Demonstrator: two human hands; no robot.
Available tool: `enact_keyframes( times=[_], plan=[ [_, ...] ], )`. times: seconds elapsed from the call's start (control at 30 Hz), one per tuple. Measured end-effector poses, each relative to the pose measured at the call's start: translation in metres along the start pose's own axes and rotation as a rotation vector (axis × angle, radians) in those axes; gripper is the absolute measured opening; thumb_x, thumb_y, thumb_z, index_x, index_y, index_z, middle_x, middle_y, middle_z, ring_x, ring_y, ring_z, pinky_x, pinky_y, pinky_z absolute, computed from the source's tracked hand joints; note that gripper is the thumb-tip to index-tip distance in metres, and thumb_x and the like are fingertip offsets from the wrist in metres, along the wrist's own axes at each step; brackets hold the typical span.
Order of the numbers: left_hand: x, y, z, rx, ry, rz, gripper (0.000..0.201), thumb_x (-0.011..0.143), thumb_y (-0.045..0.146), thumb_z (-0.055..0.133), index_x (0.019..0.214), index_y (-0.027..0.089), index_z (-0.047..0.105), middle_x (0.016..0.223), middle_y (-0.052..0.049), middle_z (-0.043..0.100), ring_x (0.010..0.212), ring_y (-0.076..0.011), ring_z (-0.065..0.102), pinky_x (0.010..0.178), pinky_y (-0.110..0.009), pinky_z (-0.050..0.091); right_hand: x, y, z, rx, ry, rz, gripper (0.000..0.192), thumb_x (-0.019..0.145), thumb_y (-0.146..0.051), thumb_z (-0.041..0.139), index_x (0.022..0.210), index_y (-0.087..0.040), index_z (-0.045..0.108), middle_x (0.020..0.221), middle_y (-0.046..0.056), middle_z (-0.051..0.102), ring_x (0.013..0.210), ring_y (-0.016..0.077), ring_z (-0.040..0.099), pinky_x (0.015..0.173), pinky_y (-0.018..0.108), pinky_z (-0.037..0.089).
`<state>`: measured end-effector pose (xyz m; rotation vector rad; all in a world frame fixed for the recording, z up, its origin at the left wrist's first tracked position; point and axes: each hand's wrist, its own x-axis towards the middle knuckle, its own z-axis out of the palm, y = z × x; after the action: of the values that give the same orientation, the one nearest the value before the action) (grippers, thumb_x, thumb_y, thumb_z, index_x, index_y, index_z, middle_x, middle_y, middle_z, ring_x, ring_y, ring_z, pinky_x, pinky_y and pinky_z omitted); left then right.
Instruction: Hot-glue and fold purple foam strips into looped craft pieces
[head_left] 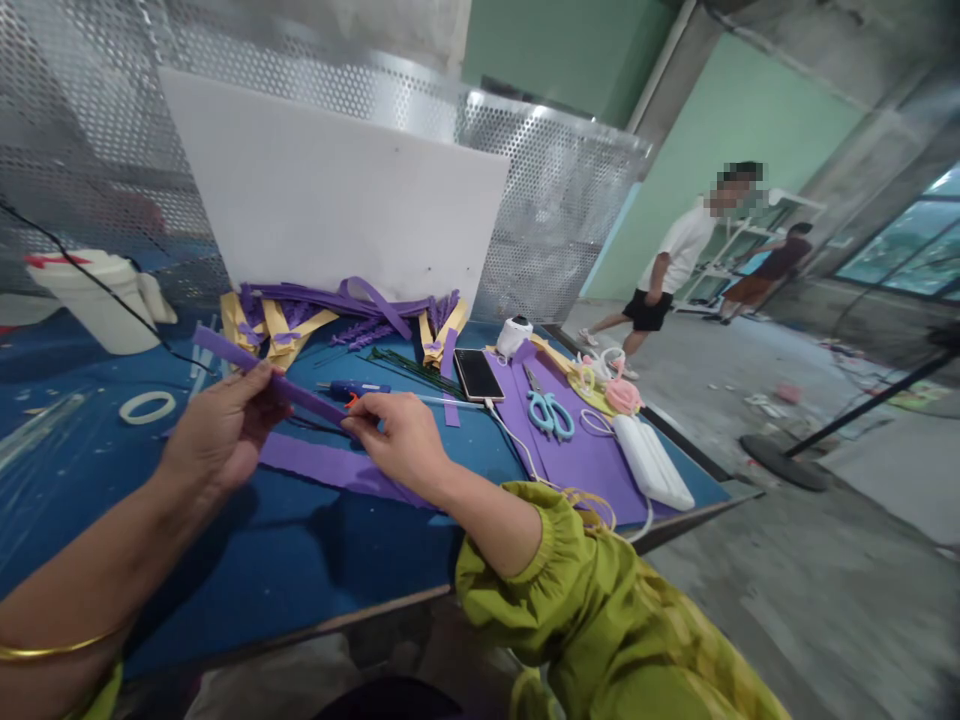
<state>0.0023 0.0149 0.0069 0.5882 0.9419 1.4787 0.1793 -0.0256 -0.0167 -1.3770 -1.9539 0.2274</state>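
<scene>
Perforated metal panels and a white board (345, 185) stand at 12 o'clock in the head view, behind a blue table (375, 560). Above the table, between the two hands, is a purple strip (311, 399), its long axis running from 10 o'clock down to 4 o'clock. The left hand (225, 425) has its fingers clamped on the strip, nearer the upper end, which sticks out past them towards 10 o'clock. The right hand (397, 440) is nearer the lower end, at about 4 o'clock from the left fingers, its own fingers pinched together on the strip. A second purple strip (322, 467) lies on the table at 6 o'clock from the held one. A blue-handled tool (356, 389) lies just beyond the right fingers, towards 12 o'clock; scissors (551, 415) lie at 3 o'clock
</scene>
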Motion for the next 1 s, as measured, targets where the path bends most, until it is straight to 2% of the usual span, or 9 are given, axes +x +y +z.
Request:
enact_keyframes(
  times=[0.2,0.27,0.33,0.43,0.5,0.7,0.77,0.93,1.0],
  plan=[
    [0.009,0.005,-0.003,-0.058,0.018,0.104,0.014,0.090,0.012,0.063,0.078,0.016,0.070,0.071,0.006,0.070,0.064,-0.0075,0.060,0.056,-0.019,0.049,0.000,0.001,0.000,0.078,-0.002,0.007,0.015,0.091,-0.032,0.065,0.086,-0.022,0.074,0.070,-0.002,0.070,0.064,0.0121,0.057,0.062,0.024,0.034],
    [0.008,0.001,-0.005,-0.030,-0.076,0.123,0.015,0.090,0.028,0.068,0.083,0.015,0.073,0.075,0.002,0.072,0.069,-0.0099,0.062,0.060,-0.020,0.051,0.001,0.002,0.000,0.108,0.026,0.023,0.015,0.090,-0.032,0.065,0.085,-0.022,0.074,0.069,-0.003,0.069,0.063,0.0119,0.056,0.061,0.023,0.034],
    [0.004,-0.008,-0.005,0.084,-0.247,0.095,0.028,0.079,0.041,0.078,0.090,0.015,0.076,0.086,-0.003,0.075,0.077,-0.0143,0.065,0.064,-0.023,0.053,0.002,0.003,-0.001,0.138,0.052,0.043,0.014,0.090,-0.032,0.065,0.084,-0.022,0.074,0.069,-0.003,0.068,0.064,0.0120,0.056,0.061,0.023,0.035],
    [-0.002,-0.021,-0.005,0.365,-0.376,0.033,0.035,0.062,0.039,0.089,0.085,0.014,0.078,0.084,-0.007,0.075,0.079,-0.0182,0.067,0.068,-0.025,0.052,0.003,0.003,-0.003,0.194,0.063,0.052,0.015,0.090,-0.031,0.064,0.081,-0.021,0.072,0.072,-0.003,0.068,0.068,0.0123,0.058,0.064,0.023,0.037],
    [-0.004,-0.025,-0.004,0.390,-0.358,0.056,0.032,0.061,0.037,0.089,0.080,0.015,0.078,0.078,-0.006,0.074,0.075,-0.0174,0.066,0.067,-0.024,0.051,0.004,0.003,-0.007,0.247,0.051,0.066,0.015,0.088,-0.034,0.066,0.082,-0.021,0.071,0.073,-0.003,0.068,0.068,0.0123,0.058,0.065,0.023,0.038],
    [0.010,-0.007,-0.005,0.040,-0.091,0.189,0.025,0.059,0.028,0.089,0.073,0.017,0.072,0.065,0.002,0.066,0.059,-0.0111,0.061,0.054,-0.021,0.046,0.008,0.002,-0.026,0.354,-0.137,0.186,0.034,0.073,-0.042,0.078,0.097,-0.020,0.069,0.074,-0.003,0.065,0.061,0.0115,0.052,0.058,0.023,0.038],
    [0.012,-0.004,-0.007,-0.002,-0.094,0.185,0.025,0.060,0.027,0.089,0.076,0.017,0.072,0.068,0.002,0.067,0.059,-0.0107,0.062,0.053,-0.021,0.046,0.009,0.003,-0.028,0.454,-0.132,0.178,0.029,0.077,-0.041,0.074,0.096,-0.020,0.069,0.078,-0.002,0.066,0.065,0.0120,0.055,0.060,0.023,0.041],
    [0.007,-0.015,-0.009,0.192,-0.379,0.069,0.031,0.065,0.031,0.087,0.090,0.016,0.078,0.081,-0.005,0.073,0.073,-0.0151,0.067,0.063,-0.022,0.051,0.007,0.000,-0.025,0.812,-0.173,0.306,0.023,0.076,-0.039,0.073,0.088,-0.020,0.069,0.072,-0.002,0.067,0.060,0.0115,0.056,0.056,0.023,0.043],
    [0.005,-0.019,-0.009,0.230,-0.428,0.062,0.028,0.068,0.034,0.086,0.088,0.016,0.078,0.084,-0.007,0.074,0.076,-0.0174,0.068,0.064,-0.024,0.052,0.006,-0.002,-0.024,0.927,-0.208,0.376,0.027,0.071,-0.039,0.077,0.086,-0.019,0.069,0.068,-0.002,0.066,0.056,0.0102,0.055,0.054,0.022,0.042]
  ],
)
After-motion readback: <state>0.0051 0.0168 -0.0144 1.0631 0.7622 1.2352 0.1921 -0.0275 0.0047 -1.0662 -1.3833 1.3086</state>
